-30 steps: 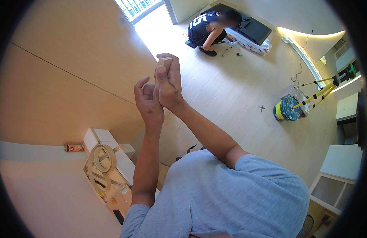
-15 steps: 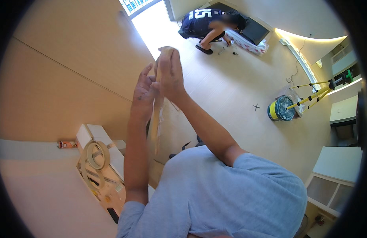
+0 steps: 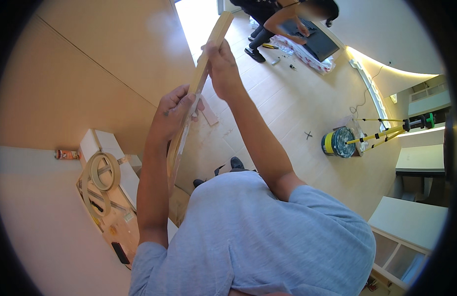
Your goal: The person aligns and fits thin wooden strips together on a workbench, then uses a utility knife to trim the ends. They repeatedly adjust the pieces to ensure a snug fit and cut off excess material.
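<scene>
I grip a long pale wooden strip (image 3: pixel 198 84) raised before me, my left hand (image 3: pixel 173 114) curled tight round its middle and my right hand (image 3: pixel 221 63) pinching it nearer the top end, above the wood floor (image 3: pixel 287 118) and the box of tape rolls (image 3: pixel 104 172).
</scene>
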Tool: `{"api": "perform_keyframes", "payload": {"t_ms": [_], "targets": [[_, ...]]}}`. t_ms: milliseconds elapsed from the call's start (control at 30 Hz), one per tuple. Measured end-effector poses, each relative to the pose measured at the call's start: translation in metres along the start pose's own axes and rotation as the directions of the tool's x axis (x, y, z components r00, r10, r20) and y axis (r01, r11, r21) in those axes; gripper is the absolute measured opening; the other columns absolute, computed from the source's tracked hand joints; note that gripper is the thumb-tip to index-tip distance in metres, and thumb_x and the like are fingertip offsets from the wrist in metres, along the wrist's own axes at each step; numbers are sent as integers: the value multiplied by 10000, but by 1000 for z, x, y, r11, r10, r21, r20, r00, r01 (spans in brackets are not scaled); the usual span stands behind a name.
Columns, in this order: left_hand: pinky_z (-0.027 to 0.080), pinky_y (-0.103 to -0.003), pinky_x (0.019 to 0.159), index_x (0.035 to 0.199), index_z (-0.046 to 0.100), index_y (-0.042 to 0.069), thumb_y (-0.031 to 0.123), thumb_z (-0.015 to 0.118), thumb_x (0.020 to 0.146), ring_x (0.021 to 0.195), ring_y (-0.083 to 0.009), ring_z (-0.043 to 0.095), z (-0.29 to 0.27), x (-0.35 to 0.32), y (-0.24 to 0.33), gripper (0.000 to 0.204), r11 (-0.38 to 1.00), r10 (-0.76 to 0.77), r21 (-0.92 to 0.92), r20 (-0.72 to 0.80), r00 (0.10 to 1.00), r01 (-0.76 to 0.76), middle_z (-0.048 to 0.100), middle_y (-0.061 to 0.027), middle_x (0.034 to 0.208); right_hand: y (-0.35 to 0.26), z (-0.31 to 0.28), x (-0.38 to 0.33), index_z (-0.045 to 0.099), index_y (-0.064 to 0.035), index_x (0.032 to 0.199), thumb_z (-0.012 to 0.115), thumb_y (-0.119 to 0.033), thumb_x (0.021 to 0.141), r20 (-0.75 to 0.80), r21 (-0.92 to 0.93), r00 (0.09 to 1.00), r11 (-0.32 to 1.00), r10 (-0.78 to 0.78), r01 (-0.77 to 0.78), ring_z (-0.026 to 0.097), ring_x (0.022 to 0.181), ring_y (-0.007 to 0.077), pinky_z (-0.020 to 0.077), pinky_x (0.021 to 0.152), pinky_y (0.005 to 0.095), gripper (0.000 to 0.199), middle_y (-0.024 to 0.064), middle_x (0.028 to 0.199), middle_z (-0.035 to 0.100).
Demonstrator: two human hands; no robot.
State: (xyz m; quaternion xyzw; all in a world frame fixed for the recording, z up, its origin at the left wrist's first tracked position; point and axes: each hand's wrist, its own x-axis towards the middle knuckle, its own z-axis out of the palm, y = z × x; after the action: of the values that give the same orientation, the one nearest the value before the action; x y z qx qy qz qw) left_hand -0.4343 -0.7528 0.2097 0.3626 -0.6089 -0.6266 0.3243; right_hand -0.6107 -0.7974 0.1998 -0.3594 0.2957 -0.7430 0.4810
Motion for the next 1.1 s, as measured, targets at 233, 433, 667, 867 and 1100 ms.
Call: {"api": "perform_keyframes", "payload": {"t_ms": [233, 433, 667, 867, 1100], "targets": [[512, -250, 644, 1443, 548, -53, 168, 547, 1098, 723, -92, 611, 16, -2, 3, 410, 1000, 8, 7, -32, 999, -8, 676, -58, 849, 25, 8, -13, 446, -57, 1368, 523, -335, 1131, -210, -17, 976, 998, -55, 53, 513, 670, 92, 487, 603, 281, 373, 19, 872, 537], [509, -261, 644, 1502, 489, -48, 172, 567, 1093, 743, -100, 620, 23, -2, 9, 471, 989, 37, 146, -83, 996, -25, 676, -55, 847, 18, 11, -14, 434, -56, 1357, 467, -288, 1141, -237, -20, 966, 994, -105, 103, 492, 604, 94, 469, 544, 278, 319, 12, 789, 516], [569, -273, 752, 1481, 499, -47, 226, 576, 1104, 823, -140, 673, -2, -14, 6, 472, 996, -80, -31, 48, 996, 82, 735, -119, 1013, 11, -3, -2, 434, -76, 1363, 443, -263, 1139, -258, -25, 958, 992, -126, 124, 493, 611, 97, 464, 533, 284, 292, 13, 806, 502], [575, -282, 785, 1342, 609, -62, 150, 655, 1056, 844, -139, 689, -12, -27, -7, 358, 990, -34, 138, 79, 996, 23, 744, -100, 1035, 6, -15, 6, 434, -52, 1285, 456, -296, 1121, -259, 25, 953, 985, -157, 169, 540, 717, 127, 511, 625, 317, 295, 44, 904, 510], [545, -270, 743, 1266, 661, -97, 94, 695, 1009, 761, -113, 690, 7, -38, -16, 322, 817, 134, 576, -153, 979, -21, 708, -89, 883, 10, -12, 5, 455, -114, 1371, 545, -453, 1097, -234, 127, 956, 969, -179, 213, 522, 685, 124, 504, 556, 305, 445, 17, 871, 515]]}}
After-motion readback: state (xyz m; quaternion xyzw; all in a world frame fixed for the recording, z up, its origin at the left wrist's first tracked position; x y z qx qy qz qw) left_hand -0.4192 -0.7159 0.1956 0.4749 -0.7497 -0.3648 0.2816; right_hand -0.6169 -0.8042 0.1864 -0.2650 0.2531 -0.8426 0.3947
